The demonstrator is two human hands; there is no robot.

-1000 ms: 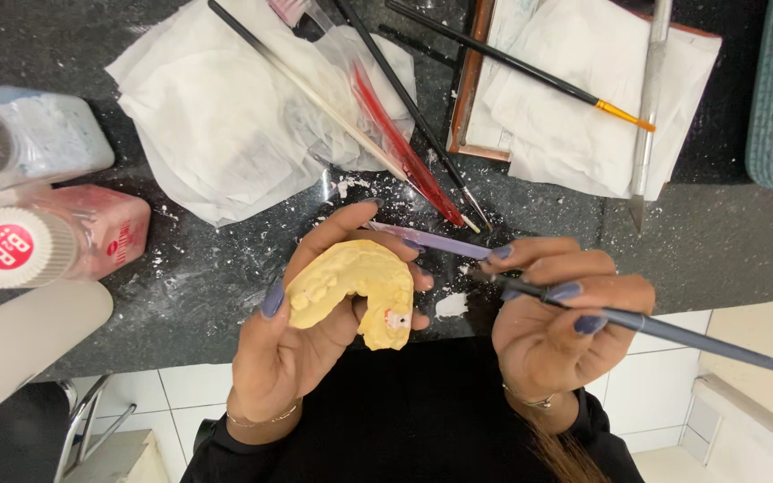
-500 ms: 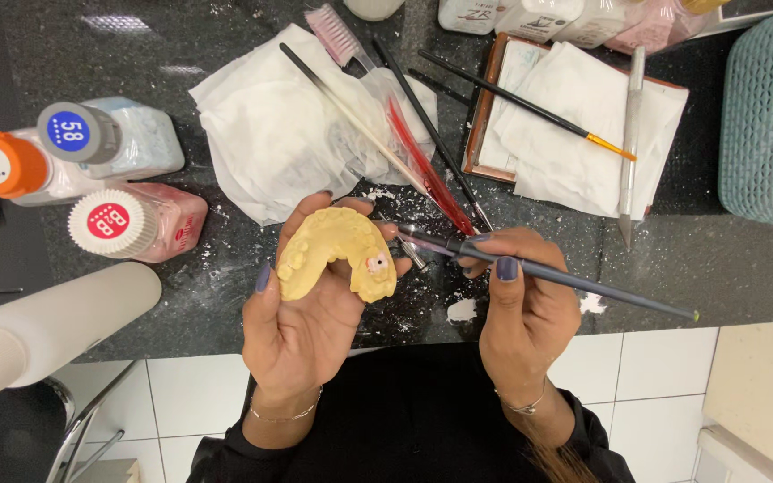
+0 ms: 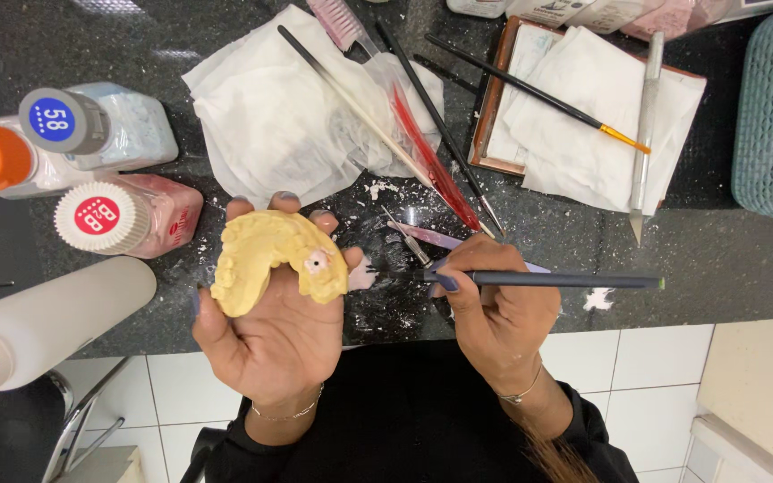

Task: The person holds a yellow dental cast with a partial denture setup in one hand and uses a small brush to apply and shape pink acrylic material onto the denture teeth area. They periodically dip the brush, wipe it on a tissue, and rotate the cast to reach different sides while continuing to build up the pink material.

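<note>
Low in the frame, a person in a black top holds both hands over the near edge of a dark speckled counter [image 3: 691, 259]. The left hand [image 3: 275, 331], palm up at lower centre-left, cradles a yellow horseshoe-shaped plaster dental cast [image 3: 270, 259]; its grip is closed loosely around the cast, fingertips showing above the arch. At the cast's right end sits a small pale pink tooth-like spot.

The right hand [image 3: 494, 309], at lower centre-right, has its grip closed on a long dark slender brush handle [image 3: 547, 280] lying level across the frame, its tip pointing left and ending just beside the pink spot.

At the lower left edge lies a white cylindrical bottle [image 3: 38, 326]. Above it, at middle left, three capped jars [image 3: 91, 170] lie on their sides: one pink with a white and red cap, one clear with a blue cap, one with an orange cap.

Further up, at top centre, crumpled white paper tissue [image 3: 261, 125] carries several thin brushes and a red-smeared tool. At upper right, a brown tray [image 3: 492, 98] holds folded white tissue, a black brush with a yellow ferrule [image 3: 539, 94] and a silver blade-tipped instrument [image 3: 646, 125]. White powder flecks the counter between them.
</note>
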